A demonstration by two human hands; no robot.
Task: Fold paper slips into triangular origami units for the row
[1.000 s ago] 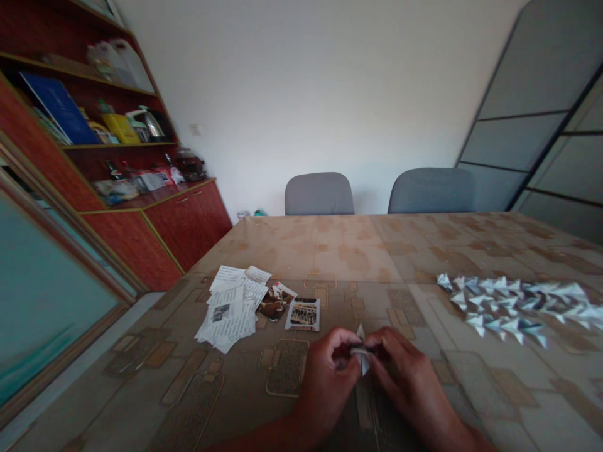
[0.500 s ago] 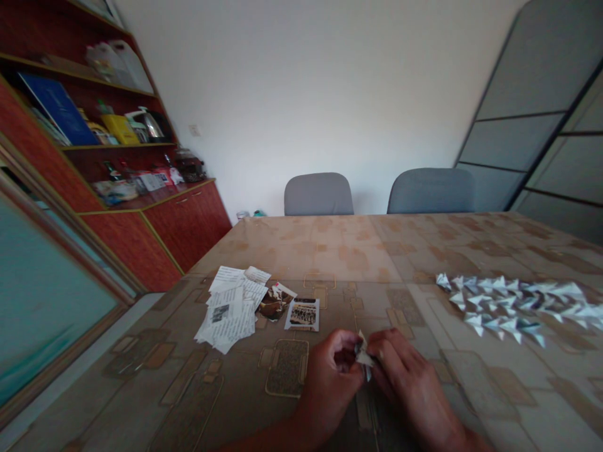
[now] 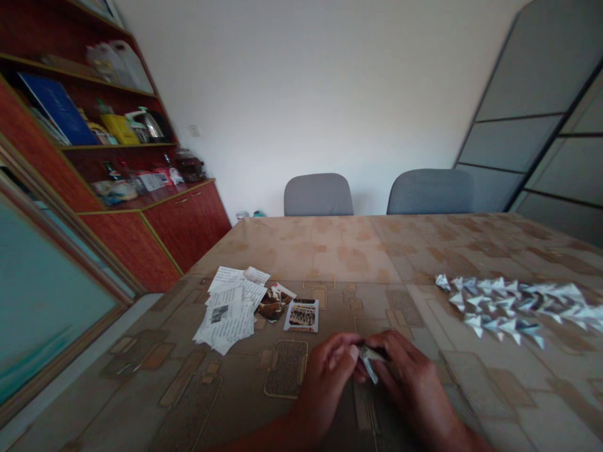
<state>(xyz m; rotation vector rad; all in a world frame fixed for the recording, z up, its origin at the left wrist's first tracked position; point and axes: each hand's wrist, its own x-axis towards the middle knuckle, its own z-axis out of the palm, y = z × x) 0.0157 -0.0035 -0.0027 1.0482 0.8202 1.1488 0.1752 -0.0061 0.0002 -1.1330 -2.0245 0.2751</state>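
Note:
Between my two hands is a small folded piece of printed paper (image 3: 369,364), with a pale narrow point sticking out toward me. My left hand (image 3: 330,370) pinches it from the left, thumb on top. From the other side my right hand (image 3: 409,376) grips it with bent fingers, which hide part of the paper. Both hands are just above the table, near its front edge. To the right lie several folded paper pieces (image 3: 506,301) with pointed tips, set out in rows. Left of my hands is a loose pile of printed paper pieces (image 3: 230,311).
A picture cutout (image 3: 301,315) and a brown one (image 3: 273,306) lie beside the pile on the patterned table (image 3: 330,245). Two grey chairs (image 3: 318,194) stand at the far edge. A red wooden cabinet (image 3: 183,213) is at the left, grey panels (image 3: 513,119) at the right.
My fingers have shifted on the folded paper. It has turned, so its narrow point now shows lower, and my left thumb has come across onto it.

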